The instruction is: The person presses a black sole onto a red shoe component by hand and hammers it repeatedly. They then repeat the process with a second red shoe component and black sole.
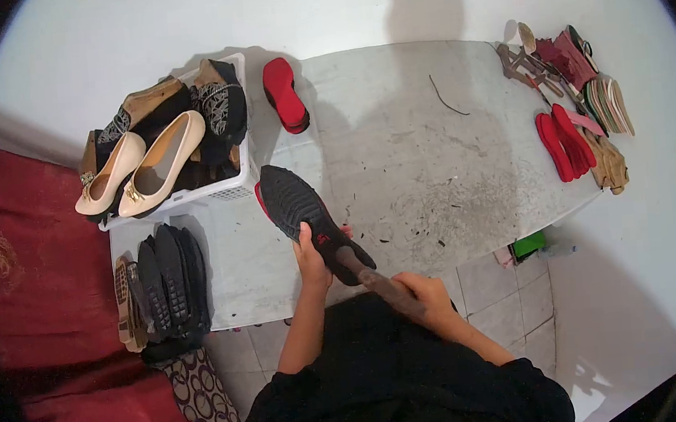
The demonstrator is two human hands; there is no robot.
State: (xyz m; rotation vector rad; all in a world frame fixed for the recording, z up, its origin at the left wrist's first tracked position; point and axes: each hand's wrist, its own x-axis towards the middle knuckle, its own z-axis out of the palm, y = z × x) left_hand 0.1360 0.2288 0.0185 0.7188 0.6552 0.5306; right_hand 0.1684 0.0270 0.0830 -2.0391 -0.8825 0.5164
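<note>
My left hand (311, 259) grips a black ridged shoe sole (293, 202) by its middle, with the thumb on the sole's face. A red edge and a small red mark show on that sole. My right hand (428, 300) is closed around a long, worn brown hand tool (391, 293). The tool's narrower far end overlaps the sole's heel; whether it touches cannot be made out, nor can its exact kind. Beyond the left hand, a red-topped shoe sole (285, 93) lies by itself on the table.
A white basket (248, 171) heaped with shoes, cream flats (161, 164) on top, stands at the left. Black soles (171, 278) are lined up nearer me. Red soles (564, 143) and shoe parts lie at the right. The table (379, 127) holds scraps and a thin dark strip (446, 98).
</note>
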